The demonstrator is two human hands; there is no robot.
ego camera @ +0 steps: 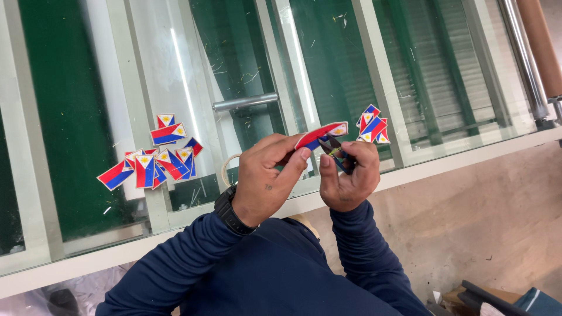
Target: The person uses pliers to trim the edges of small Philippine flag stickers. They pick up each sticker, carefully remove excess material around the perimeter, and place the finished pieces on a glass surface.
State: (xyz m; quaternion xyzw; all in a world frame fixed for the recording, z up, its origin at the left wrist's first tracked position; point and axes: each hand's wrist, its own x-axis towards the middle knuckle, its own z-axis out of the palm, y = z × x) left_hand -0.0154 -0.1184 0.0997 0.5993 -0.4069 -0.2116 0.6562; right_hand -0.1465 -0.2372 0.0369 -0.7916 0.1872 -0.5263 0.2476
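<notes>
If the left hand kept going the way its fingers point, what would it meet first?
The left hand points rightward along the flag patch it pinches, so it would first meet the right hand, then probably the small patch pile on the glass table; depth is unclear.

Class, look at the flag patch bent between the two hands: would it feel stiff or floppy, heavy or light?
Probably floppy: the flag patch curves in an arc between the left hand and right hand. Likely light: fingertips alone hold it. Probably not fragile, since it bends without creasing.
</notes>
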